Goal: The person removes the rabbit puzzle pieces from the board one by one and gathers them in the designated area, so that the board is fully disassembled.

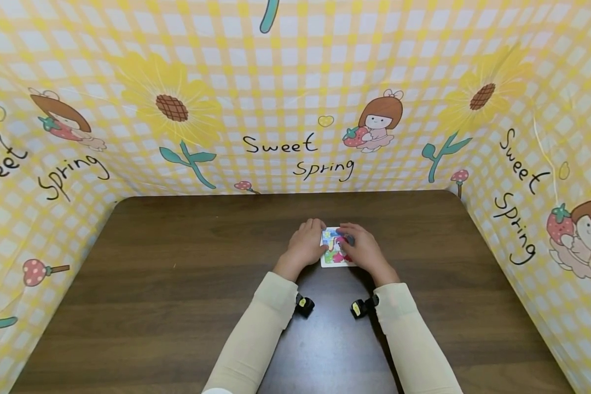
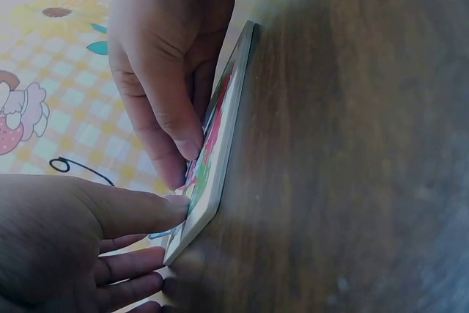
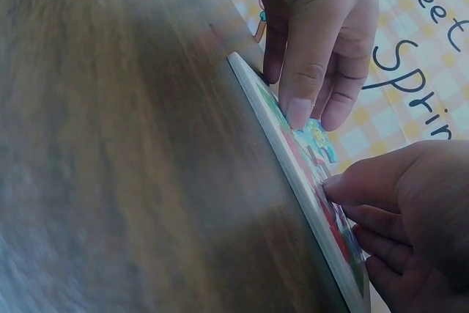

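A small picture board (image 1: 329, 261) lies flat on the brown table, with a bright cartoon picture and a pale rim. Its thick light edge (image 3: 293, 181) shows in the right wrist view. My left hand (image 1: 306, 242) grips the board's left side, thumb on the printed face and fingers along the edge. Across from it, my right hand (image 1: 366, 249) holds the right part, its thumb on the picture and index finger near the far edge. That hand covers much of the picture's right side. Whether a loose piece sits under those fingertips cannot be made out.
The brown wooden tabletop (image 1: 187, 295) stretches around the board. Yellow checked cloth (image 1: 276, 82) with flowers and lettering stands as walls at the back and both sides. Small black wrist cameras (image 1: 304, 306) are strapped at both cuffs.
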Action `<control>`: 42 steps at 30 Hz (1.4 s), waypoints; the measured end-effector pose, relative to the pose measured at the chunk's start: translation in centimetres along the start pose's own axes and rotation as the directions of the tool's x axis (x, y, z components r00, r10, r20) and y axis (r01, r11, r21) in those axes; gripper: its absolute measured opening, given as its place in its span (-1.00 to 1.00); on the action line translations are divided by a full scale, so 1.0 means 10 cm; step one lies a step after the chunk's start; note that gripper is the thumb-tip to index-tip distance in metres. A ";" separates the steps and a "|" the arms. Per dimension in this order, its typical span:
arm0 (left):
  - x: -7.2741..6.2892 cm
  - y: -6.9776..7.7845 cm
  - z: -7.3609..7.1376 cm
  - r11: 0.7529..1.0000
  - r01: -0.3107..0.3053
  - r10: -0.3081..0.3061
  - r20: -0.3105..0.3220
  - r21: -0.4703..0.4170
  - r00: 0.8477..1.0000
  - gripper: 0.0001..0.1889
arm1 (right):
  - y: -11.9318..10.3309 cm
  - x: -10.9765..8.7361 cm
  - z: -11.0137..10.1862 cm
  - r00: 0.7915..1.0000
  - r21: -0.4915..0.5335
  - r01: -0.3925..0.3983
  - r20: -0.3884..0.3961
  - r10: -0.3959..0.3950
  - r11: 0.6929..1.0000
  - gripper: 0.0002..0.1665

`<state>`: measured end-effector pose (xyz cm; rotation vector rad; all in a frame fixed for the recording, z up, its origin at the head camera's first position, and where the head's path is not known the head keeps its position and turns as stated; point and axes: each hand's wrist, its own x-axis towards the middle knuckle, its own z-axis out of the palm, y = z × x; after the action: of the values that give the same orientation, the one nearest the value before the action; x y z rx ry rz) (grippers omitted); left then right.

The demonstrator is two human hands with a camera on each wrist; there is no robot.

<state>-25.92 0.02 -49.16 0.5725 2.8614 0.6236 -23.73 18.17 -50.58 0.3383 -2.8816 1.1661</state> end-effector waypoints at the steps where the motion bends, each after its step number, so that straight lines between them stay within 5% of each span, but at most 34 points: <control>1: 0.00 0.00 0.00 1.000 0.000 0.000 -0.002 -0.007 1.000 -0.51 | 0.00 0.00 0.00 1.000 0.001 0.000 0.000 0.000 1.000 -0.60; 42: 0.04 -0.12 0.01 0.996 -0.029 0.020 -0.099 -0.088 0.995 -0.68 | 0.02 0.01 0.02 1.000 -0.001 0.008 0.001 -0.008 1.000 -0.58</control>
<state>-26.63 -0.75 -49.81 0.5794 2.9033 0.8003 -23.89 18.14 -50.89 0.3495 -2.8790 1.1632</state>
